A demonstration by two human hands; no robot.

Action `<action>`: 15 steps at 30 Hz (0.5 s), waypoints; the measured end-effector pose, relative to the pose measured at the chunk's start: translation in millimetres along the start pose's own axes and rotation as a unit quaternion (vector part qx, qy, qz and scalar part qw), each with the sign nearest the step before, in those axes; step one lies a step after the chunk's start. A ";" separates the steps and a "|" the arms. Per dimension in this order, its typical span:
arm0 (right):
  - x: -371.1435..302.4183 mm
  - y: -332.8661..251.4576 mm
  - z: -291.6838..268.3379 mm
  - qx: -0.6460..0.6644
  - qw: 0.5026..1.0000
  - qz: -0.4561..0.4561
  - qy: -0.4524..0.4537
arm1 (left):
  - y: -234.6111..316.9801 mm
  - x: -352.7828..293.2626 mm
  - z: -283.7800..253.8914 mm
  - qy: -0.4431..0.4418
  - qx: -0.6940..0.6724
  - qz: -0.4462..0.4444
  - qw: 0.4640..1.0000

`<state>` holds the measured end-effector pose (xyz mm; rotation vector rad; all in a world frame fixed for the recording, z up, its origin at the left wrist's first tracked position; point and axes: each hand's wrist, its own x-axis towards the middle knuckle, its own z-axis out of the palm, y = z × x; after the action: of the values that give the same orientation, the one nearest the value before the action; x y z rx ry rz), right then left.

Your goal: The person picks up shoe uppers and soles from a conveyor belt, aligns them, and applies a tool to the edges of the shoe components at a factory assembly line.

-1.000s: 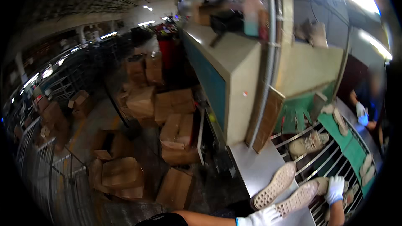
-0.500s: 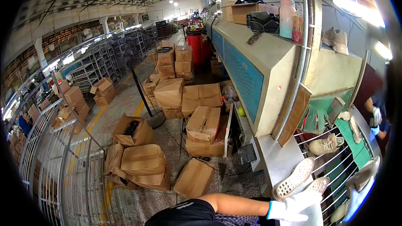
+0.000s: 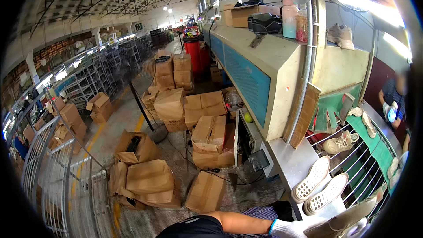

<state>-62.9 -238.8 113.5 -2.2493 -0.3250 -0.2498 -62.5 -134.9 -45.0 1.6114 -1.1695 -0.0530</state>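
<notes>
From the lower edge my left forearm reaches right, and my left hand (image 3: 288,228), in a white knit glove, closes on one end of a beige shoe (image 3: 346,215). That shoe slants over the near end of the metal ledge; my fingertips are hidden. Under it shows a pale white shape (image 3: 356,229), perhaps my right glove, though I cannot make it out. Just beyond lie two off-white shoe soles, a farther one (image 3: 312,178) and a nearer one (image 3: 327,194), side by side with rows of small holes at one end.
The metal ledge (image 3: 282,150) borders a wire rack (image 3: 352,174) with a green strip and a beige shoe (image 3: 339,143). A large cream machine (image 3: 288,83) stands behind. A co-worker (image 3: 393,101) is at far right. Cardboard boxes (image 3: 150,176) and a pedestal fan's black pole (image 3: 141,105) occupy the floor.
My left hand has moved off the nearer sole, down toward the lower edge, onto the beige shoe. Both soles now show fully. The beige shoe has come nearer from the right. The head view has shifted.
</notes>
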 end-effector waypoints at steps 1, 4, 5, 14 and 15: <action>-11.9 17.8 -2.4 0.037 0.998 0.045 0.019 | -1.4 -1.8 4.3 0.000 -0.001 0.001 1.000; -56.6 65.8 4.2 0.183 0.962 0.180 0.091 | -1.6 -8.3 14.0 -0.015 -0.009 -0.003 1.000; -72.3 78.7 8.8 0.230 0.941 0.219 0.117 | -0.7 -8.5 15.5 -0.021 -0.012 -0.002 1.000; -249.0 141.9 86.0 0.529 0.680 0.377 0.341 | -2.5 109.2 -84.6 -0.022 0.219 0.053 0.974; -272.5 145.4 99.4 0.551 0.647 0.382 0.362 | -8.9 125.7 -102.1 -0.016 0.279 0.043 0.959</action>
<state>-268.2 -293.6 -131.7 -0.7684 0.7462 -0.3354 65.5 -149.6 53.4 2.0479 -1.3546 0.3367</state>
